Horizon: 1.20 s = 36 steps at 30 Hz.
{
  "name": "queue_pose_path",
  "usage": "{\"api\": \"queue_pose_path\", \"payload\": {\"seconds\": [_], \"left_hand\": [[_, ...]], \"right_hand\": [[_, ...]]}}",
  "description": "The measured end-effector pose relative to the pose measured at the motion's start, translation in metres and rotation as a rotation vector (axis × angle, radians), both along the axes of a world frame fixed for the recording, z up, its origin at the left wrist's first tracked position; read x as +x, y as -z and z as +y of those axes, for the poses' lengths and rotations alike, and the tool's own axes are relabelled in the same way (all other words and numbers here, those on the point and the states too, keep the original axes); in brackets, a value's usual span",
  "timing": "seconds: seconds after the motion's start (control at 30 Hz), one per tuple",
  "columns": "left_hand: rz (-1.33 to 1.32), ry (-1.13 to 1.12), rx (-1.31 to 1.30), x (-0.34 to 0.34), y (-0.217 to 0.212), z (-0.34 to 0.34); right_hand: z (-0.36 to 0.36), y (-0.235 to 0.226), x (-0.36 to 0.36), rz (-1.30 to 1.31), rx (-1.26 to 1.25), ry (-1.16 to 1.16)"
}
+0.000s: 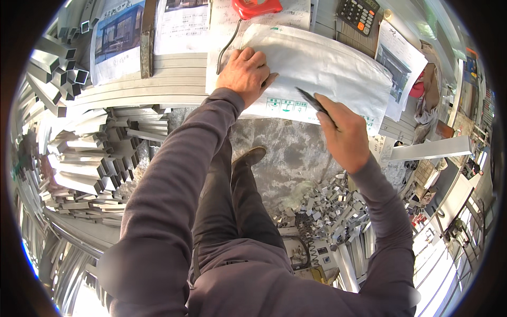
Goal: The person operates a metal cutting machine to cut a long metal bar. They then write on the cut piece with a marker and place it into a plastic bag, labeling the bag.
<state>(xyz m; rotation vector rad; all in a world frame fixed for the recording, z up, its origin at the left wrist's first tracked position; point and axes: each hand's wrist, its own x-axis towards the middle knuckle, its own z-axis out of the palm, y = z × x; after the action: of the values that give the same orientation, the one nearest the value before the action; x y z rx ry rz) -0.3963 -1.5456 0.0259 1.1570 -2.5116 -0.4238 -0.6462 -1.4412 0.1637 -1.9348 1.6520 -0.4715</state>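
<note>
Spreading across the upper centre of the frame: a large white sheet [327, 68], lying over grey metal profiles [158, 79] and printed papers [119, 37]. Filling the left side: stacked aluminium square tubes [84, 153], ends facing up. Scattered at lower right of centre: small metal offcuts [327, 203] on the floor. Pressing down on the sheet's left part: left hand [245, 74], fingers curled and knuckles bent, holding nothing. Hovering at the sheet's lower edge, right of centre: right hand [346, 132], fingers closed around a dark pen [311, 100], tip touching the sheet. Sitting at the top edge: a red tape measure [256, 8] and a black calculator [359, 13].
</note>
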Motion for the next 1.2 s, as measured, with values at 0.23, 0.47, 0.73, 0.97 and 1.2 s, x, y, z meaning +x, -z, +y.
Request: {"api": "queue_pose_path", "payload": {"seconds": [0.23,0.47,0.73,0.97,1.2], "left_hand": [[0.03,-0.007,0.002,-0.004,-0.003,-0.003],[-0.002,-0.047,-0.056,-0.01,-0.006,-0.006],[-0.051,-0.059,-0.048,-0.017,-0.011,-0.007],[-0.095,-0.063,-0.027,-0.019,-0.015,-0.008],[-0.099,-0.068,-0.004,-0.019,-0.014,-0.008]], "right_hand": [[0.037,0.014,-0.035,-0.984,0.23,0.599],[0.045,0.039,-0.054,-1.652,0.129,0.545],[0.012,0.058,-0.064,-1.552,0.07,0.76],[-0.026,0.079,-0.056,-1.207,0.038,0.693],[-0.058,0.098,-0.041,-0.948,0.008,0.551]]}}
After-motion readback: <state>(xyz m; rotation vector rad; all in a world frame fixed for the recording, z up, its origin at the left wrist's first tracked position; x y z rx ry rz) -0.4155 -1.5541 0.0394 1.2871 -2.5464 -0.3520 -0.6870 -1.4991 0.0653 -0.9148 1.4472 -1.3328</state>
